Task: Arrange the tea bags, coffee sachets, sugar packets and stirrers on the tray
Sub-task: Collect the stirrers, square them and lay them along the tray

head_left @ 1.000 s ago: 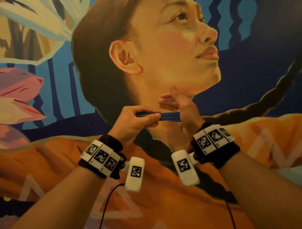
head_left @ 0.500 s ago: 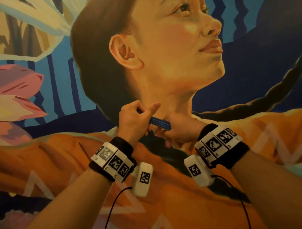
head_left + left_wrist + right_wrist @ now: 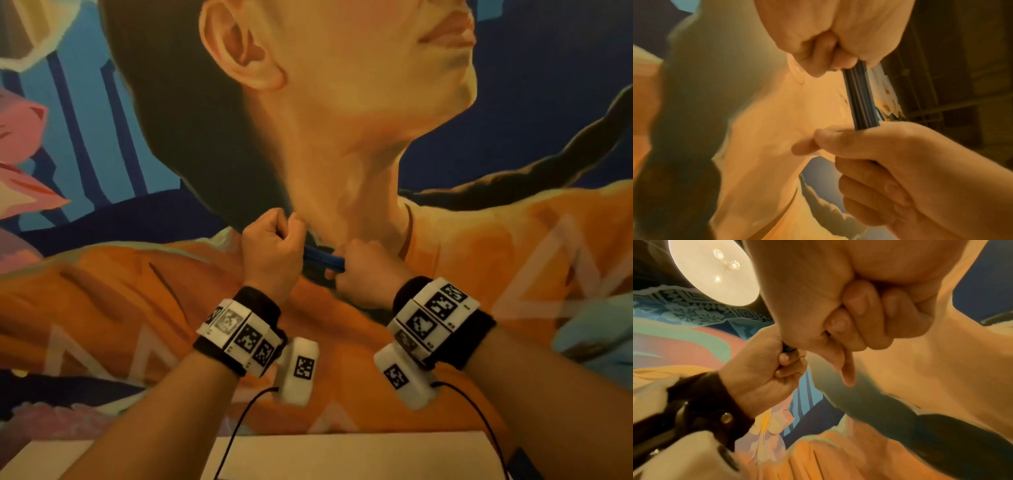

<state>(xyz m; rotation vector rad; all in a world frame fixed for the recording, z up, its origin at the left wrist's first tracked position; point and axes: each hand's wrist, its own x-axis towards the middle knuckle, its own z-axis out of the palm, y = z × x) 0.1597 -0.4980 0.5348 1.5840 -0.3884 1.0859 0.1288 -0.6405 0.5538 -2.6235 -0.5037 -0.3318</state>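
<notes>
A bundle of thin dark blue stirrers (image 3: 323,261) is held up in the air in front of a painted wall. My left hand (image 3: 274,246) grips its left end in a fist. My right hand (image 3: 366,270) is curled round its right end, so only a short stretch shows between the fists. The left wrist view shows the stirrers (image 3: 860,97) as several parallel sticks running from my left hand (image 3: 828,48) to my right hand (image 3: 900,162). In the right wrist view my right hand (image 3: 859,313) meets my left hand (image 3: 766,361). No tray, tea bags or sachets are in view.
A large mural (image 3: 342,120) of a person in orange fills the wall straight ahead. A pale tabletop (image 3: 342,455) shows along the bottom edge, below my forearms. A round ceiling lamp (image 3: 715,270) hangs overhead.
My hands have come closer together along the stirrers. The right hand went from open fingers at the bundle to a fist round its end. The view has tilted down.
</notes>
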